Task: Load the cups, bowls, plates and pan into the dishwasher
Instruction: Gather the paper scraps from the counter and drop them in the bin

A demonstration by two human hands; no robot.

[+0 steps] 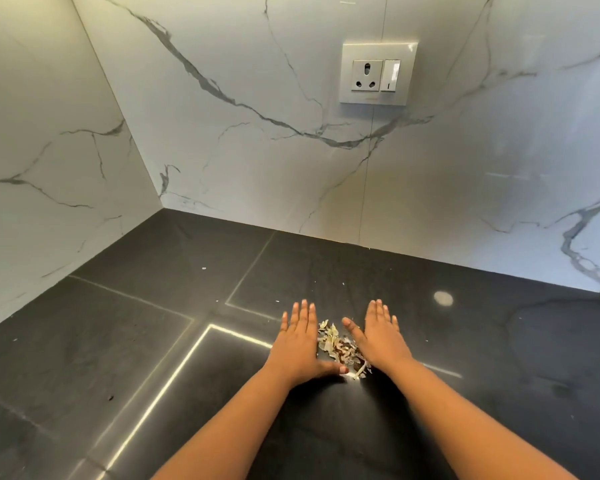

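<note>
No cups, bowls, plates, pan or dishwasher show in the head view. My left hand (300,344) and my right hand (378,336) lie flat on the dark countertop (153,341), fingers straight and pointing toward the wall. Between them sits a small pile of dry, pale scraps and flakes (338,346). Each hand touches a side of the pile, and my left thumb reaches under its near edge. Neither hand holds anything.
A white marble-patterned wall (257,133) rises behind the counter and meets a side wall at the left corner. A wall socket with a switch (378,74) is mounted above. A few tiny crumbs (204,268) dot the counter.
</note>
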